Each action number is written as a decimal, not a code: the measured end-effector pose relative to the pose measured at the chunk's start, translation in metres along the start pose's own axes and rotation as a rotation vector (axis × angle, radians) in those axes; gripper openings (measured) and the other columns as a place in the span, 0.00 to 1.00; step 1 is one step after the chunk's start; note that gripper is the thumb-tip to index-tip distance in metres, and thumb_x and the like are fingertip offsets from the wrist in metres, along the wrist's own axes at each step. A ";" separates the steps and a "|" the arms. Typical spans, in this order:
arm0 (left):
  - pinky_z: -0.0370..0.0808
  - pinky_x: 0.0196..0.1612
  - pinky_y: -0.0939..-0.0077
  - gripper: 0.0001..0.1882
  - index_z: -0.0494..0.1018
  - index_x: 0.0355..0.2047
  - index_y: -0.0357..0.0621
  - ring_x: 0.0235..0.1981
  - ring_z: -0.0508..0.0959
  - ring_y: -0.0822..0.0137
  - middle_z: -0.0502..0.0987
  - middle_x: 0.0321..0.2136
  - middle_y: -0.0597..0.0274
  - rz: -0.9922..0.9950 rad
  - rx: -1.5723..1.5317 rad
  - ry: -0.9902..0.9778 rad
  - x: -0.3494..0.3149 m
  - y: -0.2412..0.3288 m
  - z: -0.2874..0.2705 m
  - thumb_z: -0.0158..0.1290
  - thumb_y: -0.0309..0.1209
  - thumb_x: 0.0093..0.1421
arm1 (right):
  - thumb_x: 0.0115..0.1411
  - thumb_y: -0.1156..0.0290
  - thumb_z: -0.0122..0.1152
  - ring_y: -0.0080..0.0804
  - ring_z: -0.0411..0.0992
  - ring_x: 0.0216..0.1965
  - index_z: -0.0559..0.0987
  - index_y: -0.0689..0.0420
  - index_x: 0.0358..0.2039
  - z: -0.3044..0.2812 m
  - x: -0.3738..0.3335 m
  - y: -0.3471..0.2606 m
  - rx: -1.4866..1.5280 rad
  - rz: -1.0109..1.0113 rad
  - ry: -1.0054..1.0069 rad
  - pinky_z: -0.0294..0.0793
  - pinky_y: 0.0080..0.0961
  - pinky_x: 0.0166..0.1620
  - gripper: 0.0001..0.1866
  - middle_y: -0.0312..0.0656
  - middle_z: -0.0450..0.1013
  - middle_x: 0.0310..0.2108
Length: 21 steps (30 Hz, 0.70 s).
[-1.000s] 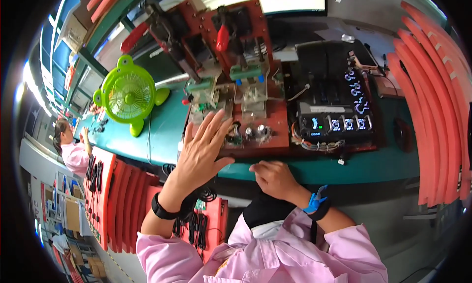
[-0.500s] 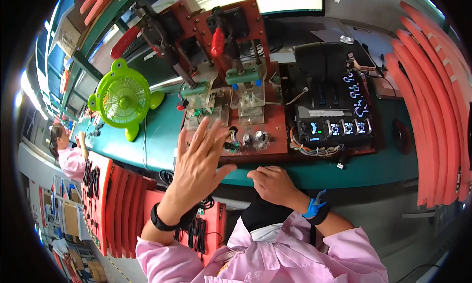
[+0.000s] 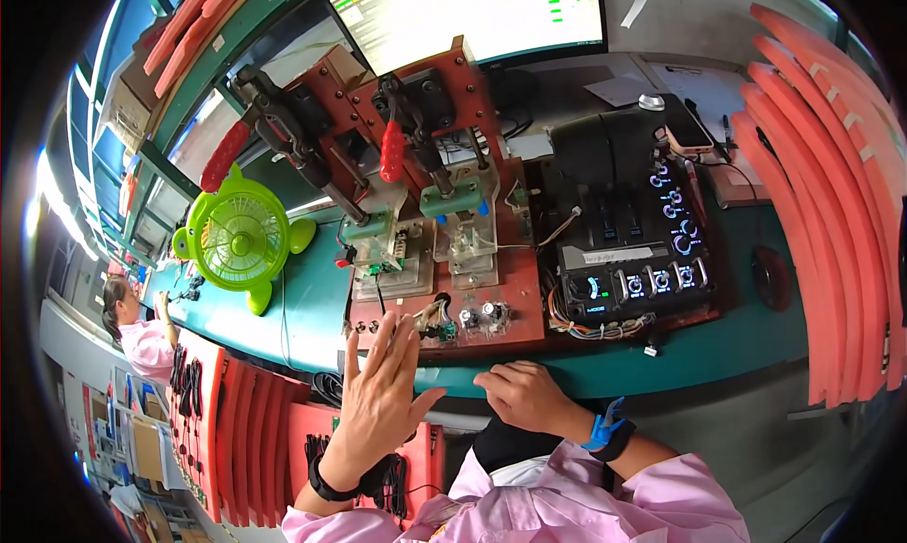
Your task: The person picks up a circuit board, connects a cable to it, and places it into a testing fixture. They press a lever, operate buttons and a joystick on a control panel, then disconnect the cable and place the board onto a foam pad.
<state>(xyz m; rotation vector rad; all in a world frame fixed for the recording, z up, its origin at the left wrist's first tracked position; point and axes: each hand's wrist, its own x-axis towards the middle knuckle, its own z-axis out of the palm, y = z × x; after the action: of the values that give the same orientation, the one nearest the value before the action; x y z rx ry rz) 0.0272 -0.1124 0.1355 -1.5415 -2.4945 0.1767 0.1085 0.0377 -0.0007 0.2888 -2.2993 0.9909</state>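
Note:
My left hand (image 3: 383, 406) hovers palm down at the front edge of a red test fixture (image 3: 510, 324), fingers stretched out and holding nothing. My right hand (image 3: 531, 398) rests at the table's near edge with its fingers curled in; nothing shows in them. Two toggle clamps with red handles stand on the fixture, the left handle (image 3: 225, 156) tilted out and the right handle (image 3: 392, 151) upright. Under the left clamp's green press block (image 3: 368, 227) lies a small green circuit board (image 3: 380, 268). A clear block (image 3: 472, 260) sits under the right clamp.
A green frog-shaped fan (image 3: 238, 244) stands left of the fixture. To its right are a black control box (image 3: 633, 260) with lit knobs, a mouse (image 3: 770, 279), a phone (image 3: 688, 126) and stacked red trays (image 3: 794, 231). A monitor (image 3: 472, 24) glows behind. A co-worker (image 3: 142, 335) sits far left.
The view has tilted up, showing more of the monitor. My left hand has drawn back toward me from over the fixture, its fingers still stretched out. My right hand stays at the edge.

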 end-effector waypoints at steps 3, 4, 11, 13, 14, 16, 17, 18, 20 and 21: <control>0.45 0.58 0.53 0.34 0.61 0.49 0.32 0.59 0.53 0.55 0.59 0.54 0.52 -0.031 -0.034 0.001 0.005 -0.005 0.004 0.53 0.44 0.48 | 0.45 0.74 0.52 0.38 0.69 0.24 0.68 0.57 0.27 0.001 -0.002 -0.001 0.010 -0.009 0.005 0.68 0.31 0.29 0.07 0.40 0.67 0.22; 0.45 0.57 0.54 0.34 0.61 0.49 0.32 0.58 0.53 0.55 0.59 0.54 0.52 -0.035 -0.055 0.010 0.010 -0.007 0.004 0.53 0.44 0.48 | 0.45 0.74 0.52 0.38 0.69 0.24 0.68 0.57 0.27 0.002 -0.002 -0.001 0.012 -0.012 0.008 0.68 0.31 0.30 0.07 0.40 0.67 0.22; 0.46 0.57 0.54 0.34 0.61 0.49 0.33 0.58 0.55 0.56 0.61 0.52 0.52 0.032 -0.077 0.025 0.017 0.011 -0.003 0.54 0.44 0.48 | 0.45 0.74 0.51 0.38 0.70 0.25 0.68 0.57 0.27 0.002 -0.001 0.000 0.006 -0.001 -0.003 0.69 0.31 0.30 0.07 0.41 0.68 0.22; 0.47 0.57 0.54 0.32 0.62 0.48 0.35 0.56 0.57 0.55 0.64 0.50 0.52 0.021 -0.048 0.040 0.012 0.015 -0.003 0.55 0.43 0.47 | 0.45 0.74 0.51 0.38 0.70 0.25 0.67 0.57 0.27 0.000 -0.001 0.001 0.007 0.005 -0.017 0.69 0.31 0.30 0.07 0.41 0.68 0.22; 0.47 0.57 0.54 0.32 0.62 0.48 0.35 0.56 0.57 0.55 0.64 0.50 0.52 0.025 -0.048 0.040 0.014 0.014 -0.004 0.55 0.43 0.47 | 0.45 0.74 0.51 0.38 0.70 0.25 0.67 0.57 0.27 -0.002 -0.001 0.002 -0.002 0.010 -0.019 0.69 0.31 0.30 0.07 0.41 0.68 0.22; 0.52 0.54 0.57 0.28 0.65 0.44 0.37 0.51 0.63 0.55 0.68 0.43 0.53 -0.001 -0.130 0.075 0.015 0.009 -0.009 0.56 0.40 0.46 | 0.45 0.74 0.51 0.39 0.70 0.26 0.67 0.57 0.27 -0.004 -0.002 0.000 -0.015 0.014 -0.025 0.69 0.32 0.30 0.07 0.41 0.68 0.22; 0.55 0.53 0.59 0.25 0.66 0.42 0.38 0.48 0.65 0.54 0.70 0.40 0.54 -0.018 -0.170 0.092 0.016 0.006 -0.012 0.56 0.38 0.46 | 0.45 0.74 0.51 0.39 0.70 0.26 0.67 0.57 0.27 -0.004 -0.002 -0.001 -0.012 0.011 -0.024 0.69 0.32 0.30 0.07 0.41 0.68 0.22; 0.55 0.53 0.59 0.25 0.66 0.42 0.38 0.48 0.65 0.54 0.70 0.40 0.54 -0.025 -0.169 0.091 0.018 0.000 -0.013 0.56 0.38 0.46 | 0.45 0.74 0.51 0.39 0.70 0.26 0.67 0.57 0.27 -0.003 -0.003 -0.002 -0.011 0.008 -0.014 0.69 0.32 0.30 0.07 0.41 0.68 0.22; 0.59 0.47 0.63 0.19 0.67 0.36 0.39 0.40 0.68 0.55 0.71 0.32 0.56 -0.011 -0.308 0.068 0.030 -0.016 -0.010 0.56 0.34 0.45 | 0.45 0.74 0.51 0.39 0.70 0.26 0.67 0.57 0.28 0.000 -0.003 -0.004 -0.012 0.004 0.008 0.69 0.32 0.31 0.07 0.41 0.68 0.22; 0.62 0.44 0.65 0.16 0.68 0.32 0.39 0.36 0.69 0.55 0.71 0.28 0.57 0.005 -0.380 0.057 0.037 -0.021 -0.008 0.56 0.32 0.45 | 0.45 0.74 0.51 0.39 0.70 0.26 0.67 0.57 0.28 0.001 -0.003 -0.004 -0.015 0.007 0.009 0.69 0.32 0.31 0.07 0.41 0.68 0.22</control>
<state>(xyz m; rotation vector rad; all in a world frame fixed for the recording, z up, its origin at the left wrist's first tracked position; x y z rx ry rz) -0.0048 -0.0891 0.1514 -1.6558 -2.5862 -0.3557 0.1125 0.0345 -0.0008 0.2701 -2.3002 0.9767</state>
